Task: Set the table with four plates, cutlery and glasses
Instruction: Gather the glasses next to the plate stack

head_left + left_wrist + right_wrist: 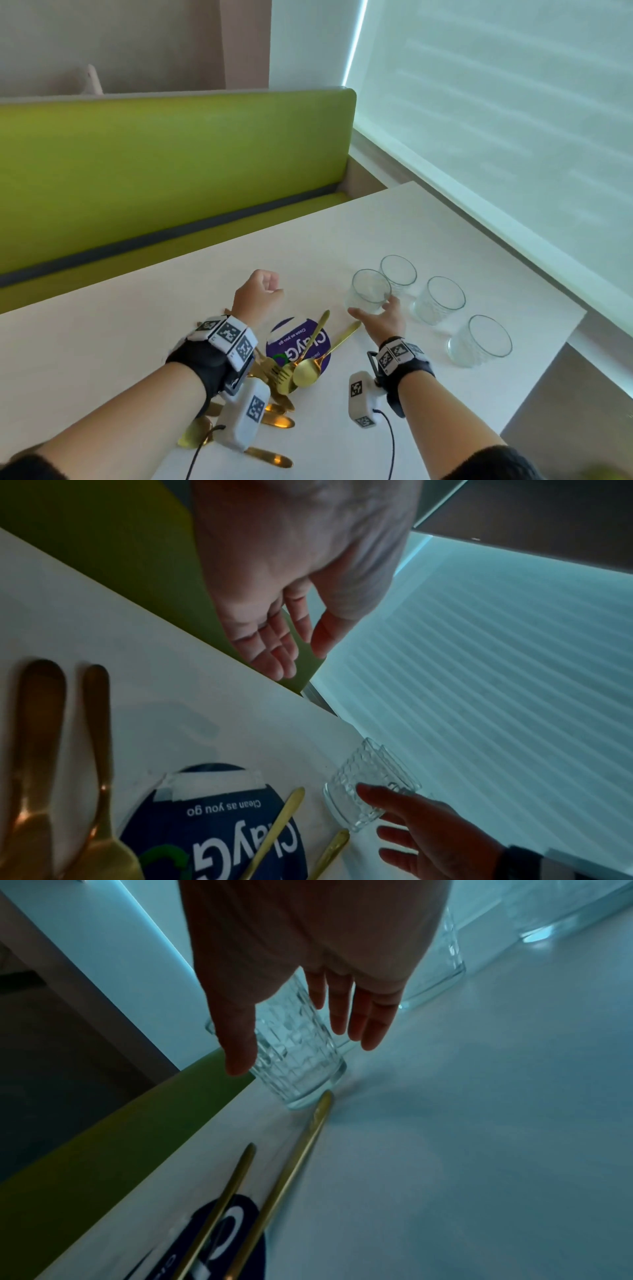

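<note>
Right hand (383, 320) reaching for nearest glass (369, 290), fingers (356, 1015) spread and straight, thumb on one side and the rest on the other; contact can't be confirmed, not gripped yet. Glass stands upright on the table (137, 325), in a cluster with three other glasses (440, 299) near the table's right edge by the window. Left hand (258, 294) hovers above the table, fingers loosely curled, holding nothing. Gold cutlery (301, 363) piled near the front edge, partly over a round purple sticker (291, 337). No plates visible. Step looks like glass placement, early in task. Next: wrap fingers round the glass, lift, carry to a place setting.
</note>
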`<state>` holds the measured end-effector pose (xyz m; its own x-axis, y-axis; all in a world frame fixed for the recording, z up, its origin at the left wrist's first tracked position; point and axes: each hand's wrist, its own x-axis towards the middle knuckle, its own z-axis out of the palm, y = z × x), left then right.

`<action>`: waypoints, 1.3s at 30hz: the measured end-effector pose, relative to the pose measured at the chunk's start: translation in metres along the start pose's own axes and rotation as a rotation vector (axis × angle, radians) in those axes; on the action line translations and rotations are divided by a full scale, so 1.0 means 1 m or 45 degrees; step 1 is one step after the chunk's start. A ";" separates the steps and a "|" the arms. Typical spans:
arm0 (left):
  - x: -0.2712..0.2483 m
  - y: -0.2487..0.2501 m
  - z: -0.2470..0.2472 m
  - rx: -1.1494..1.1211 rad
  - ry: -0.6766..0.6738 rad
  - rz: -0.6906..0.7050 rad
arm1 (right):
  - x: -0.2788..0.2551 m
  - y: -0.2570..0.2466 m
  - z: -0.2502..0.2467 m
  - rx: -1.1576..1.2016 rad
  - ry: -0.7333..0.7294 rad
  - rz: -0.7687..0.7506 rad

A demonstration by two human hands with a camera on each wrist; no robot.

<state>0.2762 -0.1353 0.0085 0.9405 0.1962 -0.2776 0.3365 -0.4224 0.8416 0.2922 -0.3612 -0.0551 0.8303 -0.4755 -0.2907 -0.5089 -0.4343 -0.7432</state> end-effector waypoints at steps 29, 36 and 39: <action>0.010 0.011 0.055 -0.049 -0.339 0.193 | -0.019 -0.043 -0.005 0.219 -0.636 -0.439; 0.016 0.005 0.045 -0.195 -0.162 0.066 | 0.013 0.001 -0.030 0.033 -0.081 0.092; 0.020 0.004 0.038 -0.203 -0.141 0.073 | 0.026 0.007 -0.029 0.071 0.049 0.180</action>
<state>0.2986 -0.1665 -0.0111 0.9602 0.0737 -0.2693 0.2790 -0.2831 0.9176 0.3036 -0.3995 -0.0506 0.7416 -0.5582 -0.3721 -0.6057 -0.3187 -0.7291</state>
